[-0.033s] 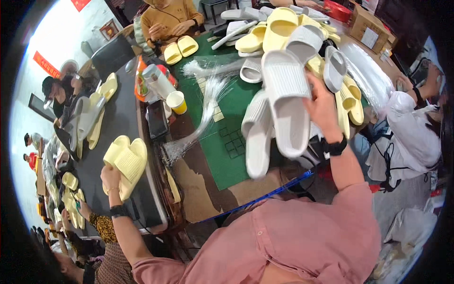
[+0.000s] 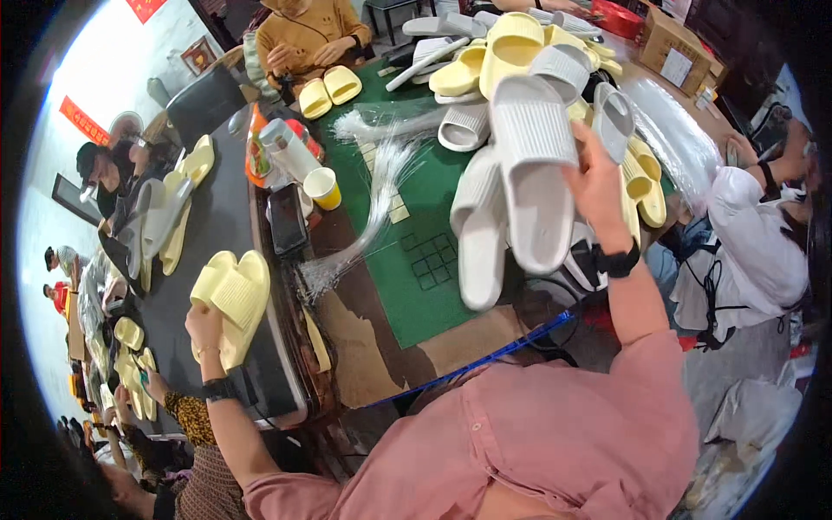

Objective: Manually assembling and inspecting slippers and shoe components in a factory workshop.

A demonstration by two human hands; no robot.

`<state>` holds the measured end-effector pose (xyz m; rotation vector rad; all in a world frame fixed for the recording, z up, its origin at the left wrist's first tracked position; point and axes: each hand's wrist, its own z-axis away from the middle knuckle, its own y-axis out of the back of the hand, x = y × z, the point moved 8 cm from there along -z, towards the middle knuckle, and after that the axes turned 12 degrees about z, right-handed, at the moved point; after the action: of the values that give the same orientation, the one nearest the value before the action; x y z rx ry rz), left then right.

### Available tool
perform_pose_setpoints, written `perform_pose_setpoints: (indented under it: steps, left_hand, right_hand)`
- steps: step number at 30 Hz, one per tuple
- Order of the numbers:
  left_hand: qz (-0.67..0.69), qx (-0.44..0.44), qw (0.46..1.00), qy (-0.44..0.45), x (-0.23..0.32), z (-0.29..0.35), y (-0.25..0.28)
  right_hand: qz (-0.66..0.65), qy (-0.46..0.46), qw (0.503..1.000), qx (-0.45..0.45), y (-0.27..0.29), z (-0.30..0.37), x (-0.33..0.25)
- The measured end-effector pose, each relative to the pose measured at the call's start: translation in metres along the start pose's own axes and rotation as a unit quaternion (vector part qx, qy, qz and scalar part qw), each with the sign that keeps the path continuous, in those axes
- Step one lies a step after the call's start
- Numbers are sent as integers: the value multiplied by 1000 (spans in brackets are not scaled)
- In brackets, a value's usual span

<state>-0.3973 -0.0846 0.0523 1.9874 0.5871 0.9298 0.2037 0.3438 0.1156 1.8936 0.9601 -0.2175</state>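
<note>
My right hand (image 2: 600,186) grips a pair of light grey slides above the green mat (image 2: 390,286). The front slide (image 2: 539,208) faces me with its ribbed strap up; the other slide (image 2: 483,260) hangs beside and partly behind it. To the left, my left hand (image 2: 205,329) is closed on a pair of pale yellow slides (image 2: 244,299) over the dark table (image 2: 186,260). The fingers on that pair are partly hidden behind the soles. Past the grey pair lies a heap of yellow slides (image 2: 513,43) and grey slides (image 2: 559,74).
A bundle of clear plastic strands (image 2: 386,186) crosses the mat. Near it stand a yellow paper cup (image 2: 323,189), a phone (image 2: 287,218) and a clear bottle (image 2: 286,146). A cardboard box (image 2: 679,56) sits at the far right. Co-workers sit around the tables.
My right hand has shifted slightly right, carrying the grey slides up and right. My left hand and the yellow pair have barely moved.
</note>
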Motion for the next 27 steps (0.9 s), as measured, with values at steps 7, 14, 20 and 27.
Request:
perform_pose_setpoints:
  steps: [7,14,20,27]
  left_hand:
    - [106,43,993,-24,110,42,16]
    - [217,-47,974,-36,229,97,-7]
    - [248,-162,955,1,293,151,-70]
    - [376,-238,896,0,302,214,-112]
  right_hand:
    - [161,-53,984,-44,2,-24,61]
    - [31,-71,996,-44,3,20,35]
    - [-174,-28,958,-225,-54,83,-23]
    - [-56,-23,908,-415,-117,144,-46]
